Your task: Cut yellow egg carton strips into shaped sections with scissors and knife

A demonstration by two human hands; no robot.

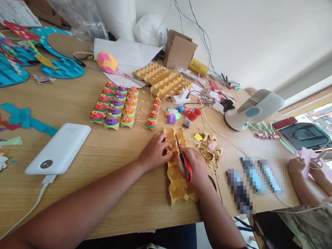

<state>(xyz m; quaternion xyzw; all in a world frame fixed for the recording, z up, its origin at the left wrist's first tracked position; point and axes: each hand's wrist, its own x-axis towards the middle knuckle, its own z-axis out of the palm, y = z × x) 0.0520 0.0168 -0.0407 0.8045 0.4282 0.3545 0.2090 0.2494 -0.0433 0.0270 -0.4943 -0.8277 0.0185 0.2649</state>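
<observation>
A strip of yellow egg carton [176, 173] lies on the table in front of me, cups up. My left hand [155, 152] grips its left side, fingers bent over the edge and into a cup. In my right hand [195, 166] is a red utility knife [187, 166], wrapped by the fingers. Its blade points away from me and meets the carton between the cups. Right of the carton lie torn carton pieces [207, 147] and crumbs, with a small yellow packet [198, 137] on them. Beyond my hands stand painted egg-carton figures [114, 107] with smiling faces, in rows.
Uncut egg trays [166, 81] lie behind the figures. A white fan [254, 109] stands at right, a white power bank [59, 148] with a cable at left. Packets of coloured clay [172, 116] sit by a red cup [194, 114]. Another person's hands [297, 167] hold pink paper at far right.
</observation>
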